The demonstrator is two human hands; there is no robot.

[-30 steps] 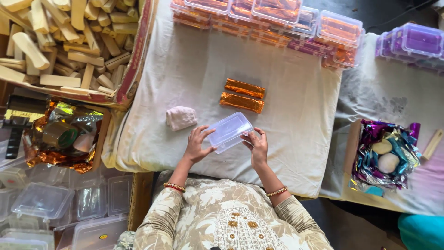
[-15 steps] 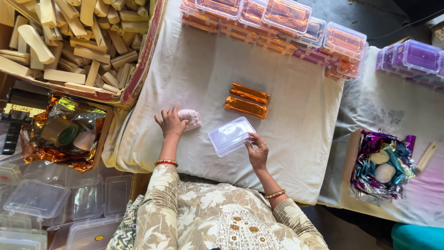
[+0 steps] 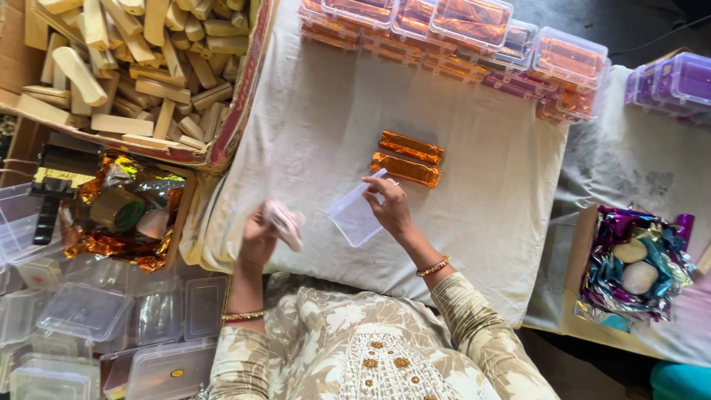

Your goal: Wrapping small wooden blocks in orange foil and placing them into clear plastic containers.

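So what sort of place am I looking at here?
Probably a small hand-packing workshop: rows of filled clear boxes on a cloth-covered table, a carton of bare bars, and empty containers stacked at the left.

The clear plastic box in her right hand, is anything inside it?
The clear plastic box, held by the right hand, looks empty; white cloth shows through. The fingers cover its top edge.
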